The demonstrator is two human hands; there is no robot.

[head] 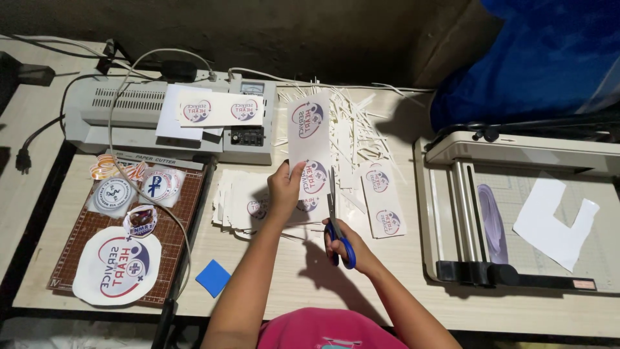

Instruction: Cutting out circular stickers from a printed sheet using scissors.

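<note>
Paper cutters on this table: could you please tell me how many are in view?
2. A brown-gridded paper cutter lies at the left, under round stickers; a larger beige paper trimmer sits at the right, holding a white offcut. None else shows, though clutter could hide more.

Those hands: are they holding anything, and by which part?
The left hand holds a printed sticker strip by its lower left edge. The right hand holds scissors by the blue handles, blades against the strip.

Both forearms stretched forward, left hand in a pinching grip, right hand curled closed.
</note>
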